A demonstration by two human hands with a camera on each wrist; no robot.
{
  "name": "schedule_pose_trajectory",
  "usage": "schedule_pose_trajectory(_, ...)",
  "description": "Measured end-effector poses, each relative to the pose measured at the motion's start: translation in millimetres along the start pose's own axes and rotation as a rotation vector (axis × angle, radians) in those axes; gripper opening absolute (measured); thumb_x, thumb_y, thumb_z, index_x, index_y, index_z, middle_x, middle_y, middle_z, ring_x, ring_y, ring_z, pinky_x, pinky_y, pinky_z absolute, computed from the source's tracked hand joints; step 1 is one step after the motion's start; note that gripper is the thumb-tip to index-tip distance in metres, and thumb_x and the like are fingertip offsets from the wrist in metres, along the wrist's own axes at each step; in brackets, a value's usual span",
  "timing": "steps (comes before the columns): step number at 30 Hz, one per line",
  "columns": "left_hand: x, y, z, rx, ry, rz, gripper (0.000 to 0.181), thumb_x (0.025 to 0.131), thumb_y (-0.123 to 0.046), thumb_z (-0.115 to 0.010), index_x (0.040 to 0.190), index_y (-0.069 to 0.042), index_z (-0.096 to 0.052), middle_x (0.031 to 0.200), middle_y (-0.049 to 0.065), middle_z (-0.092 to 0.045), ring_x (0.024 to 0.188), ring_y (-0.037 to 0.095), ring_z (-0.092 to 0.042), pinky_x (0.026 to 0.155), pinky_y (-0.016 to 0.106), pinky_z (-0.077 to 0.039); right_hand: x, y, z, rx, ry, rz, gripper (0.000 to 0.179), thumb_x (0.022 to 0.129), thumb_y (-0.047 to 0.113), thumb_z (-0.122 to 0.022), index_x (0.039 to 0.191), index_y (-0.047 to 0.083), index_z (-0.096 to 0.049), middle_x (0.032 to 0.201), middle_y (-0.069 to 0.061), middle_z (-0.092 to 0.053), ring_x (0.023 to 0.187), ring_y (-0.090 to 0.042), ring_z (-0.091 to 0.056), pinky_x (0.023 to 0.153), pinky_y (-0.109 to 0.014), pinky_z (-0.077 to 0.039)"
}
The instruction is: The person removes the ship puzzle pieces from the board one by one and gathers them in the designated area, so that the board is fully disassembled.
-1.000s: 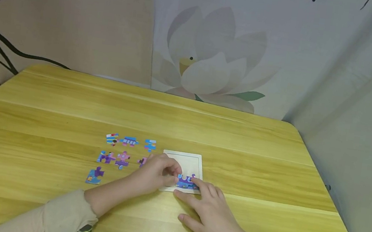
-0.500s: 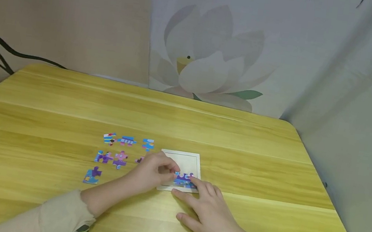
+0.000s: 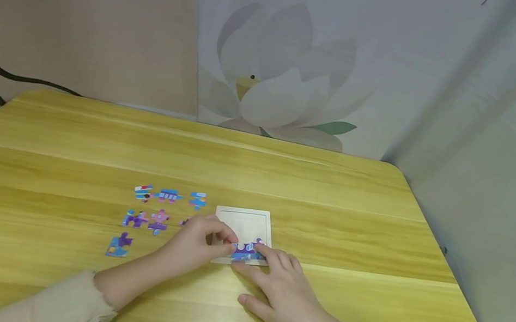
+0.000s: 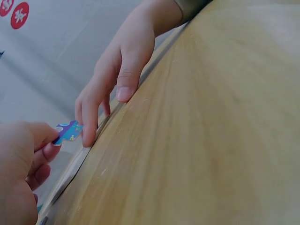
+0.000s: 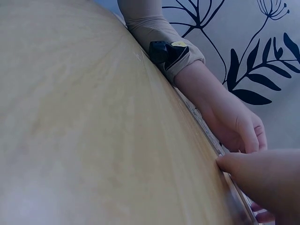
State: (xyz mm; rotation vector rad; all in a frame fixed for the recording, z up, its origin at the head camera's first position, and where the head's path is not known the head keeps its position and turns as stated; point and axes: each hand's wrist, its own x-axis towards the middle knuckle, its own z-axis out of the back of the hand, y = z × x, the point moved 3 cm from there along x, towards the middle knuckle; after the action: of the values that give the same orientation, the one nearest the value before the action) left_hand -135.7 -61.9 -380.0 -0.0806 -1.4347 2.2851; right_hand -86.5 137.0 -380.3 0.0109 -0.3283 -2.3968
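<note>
A white puzzle tray (image 3: pixel 243 225) lies on the table, its lower part partly covered by both hands. My left hand (image 3: pixel 199 240) pinches a purple and blue jigsaw piece (image 4: pixel 69 132) between thumb and index finger over the tray's lower edge. In the left wrist view that piece is raised at a tilt. My right hand (image 3: pixel 285 297) reaches in from the right with fairly straight fingers; its fingertips touch the tray's lower right, where purple and blue puzzle picture shows. Exactly how the pieces there join is too small to tell.
Left of the tray, several loose jigsaw pieces lie in rough rows, among them a blue and purple corner piece (image 3: pixel 119 245) and a pink piece (image 3: pixel 159 217). One piece is partly hidden behind my left hand. The wooden table (image 3: pixel 354 213) meets a curtain at the back.
The head view has shifted, so everything appears slightly further left. My left hand keeps its pinch on the jigsaw piece, and its wrist has dropped a little. The right hand stays at the tray.
</note>
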Motion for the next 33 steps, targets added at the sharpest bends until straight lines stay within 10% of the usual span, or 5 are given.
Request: schedule_pose_trajectory(33, -46.9, 10.9, 46.5, 0.101, -0.118, 0.045, 0.019, 0.08, -0.007, -0.076, 0.086, -0.025, -0.073, 0.086, -0.014, -0.063, 0.085, 0.01, -0.057, 0.085, 0.038, -0.044, 0.2, 0, 1, 0.001, 0.037, -0.02, 0.05, 0.095, 0.057, -0.044, 0.142, 0.039, -0.045, 0.15, -0.008, -0.032, 0.135, -0.026, -0.029, 0.107, -0.053, -0.023)
